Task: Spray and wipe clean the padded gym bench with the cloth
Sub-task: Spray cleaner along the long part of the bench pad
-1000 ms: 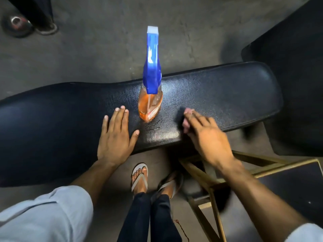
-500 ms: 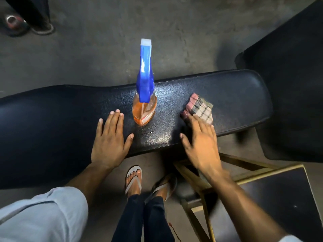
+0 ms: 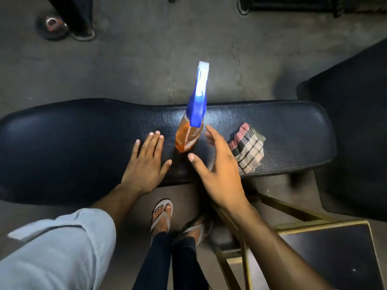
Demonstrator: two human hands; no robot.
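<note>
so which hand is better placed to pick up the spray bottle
Probably the right hand: it hovers open beside the spray bottle, fingers and thumb spread toward it. The left hand lies flat on the padded bench.

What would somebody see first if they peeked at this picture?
Probably the spray bottle, with its bright blue top and orange liquid, standing upright in the middle of the long black padded bench. The open right hand reaches toward the bottle, not touching it yet, while the left hand rests flat on the bench beside it. A crumpled checked cloth lies on the bench to the right.
</note>
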